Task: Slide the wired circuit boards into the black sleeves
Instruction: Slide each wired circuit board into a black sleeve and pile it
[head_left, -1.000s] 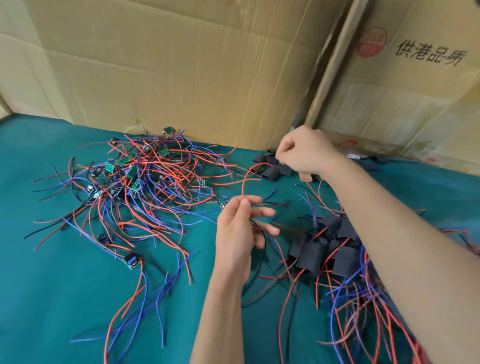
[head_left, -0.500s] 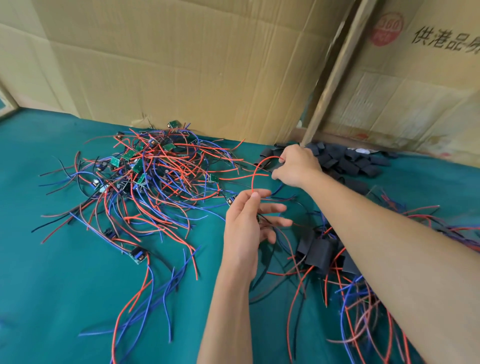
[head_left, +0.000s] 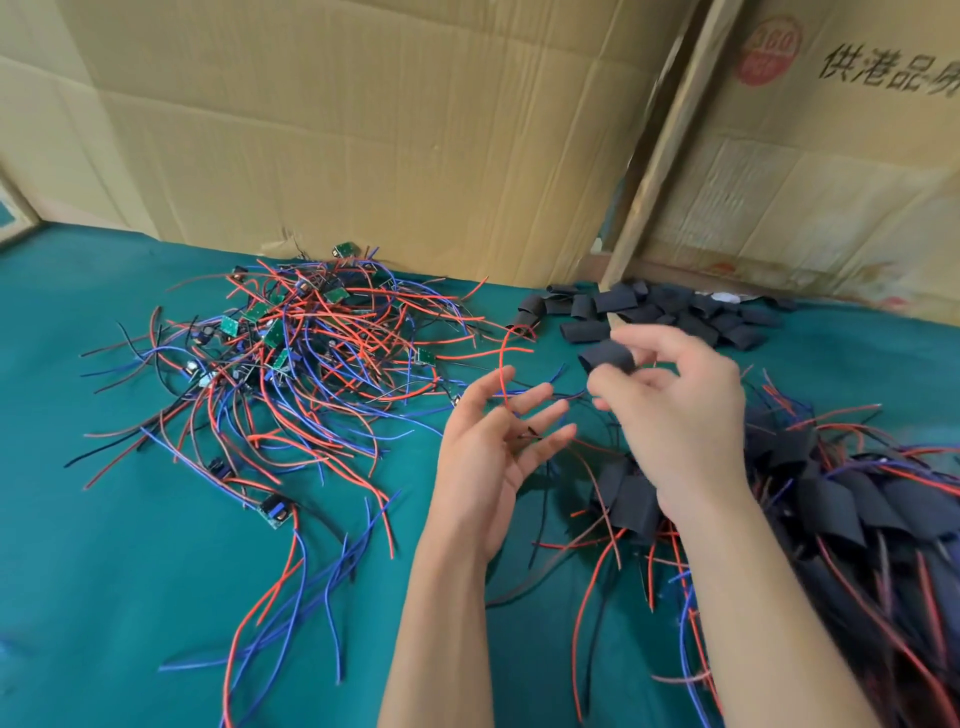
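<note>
My right hand (head_left: 675, 415) pinches one flat black sleeve (head_left: 607, 357) between thumb and fingertips, just right of my left hand (head_left: 488, 457). The left hand is turned palm-right with its fingers apart, and a red wire (head_left: 502, 382) arches up from between them with thin dark wires beside it. I cannot see the board on those wires. A tangle of green wired circuit boards (head_left: 291, 348) with red, blue and black leads lies to the left. Loose empty black sleeves (head_left: 675, 312) lie at the back.
Boards in black sleeves (head_left: 852, 514) are heaped at the right, wires trailing toward me. One single board (head_left: 272, 512) lies apart at front left. Green cloth (head_left: 104, 597) covers the table. Cardboard sheets (head_left: 363, 130) stand along the back edge.
My right hand has drawn back from the sleeve pile toward my left hand, carrying one black sleeve. My left hand's fingers have spread apart.
</note>
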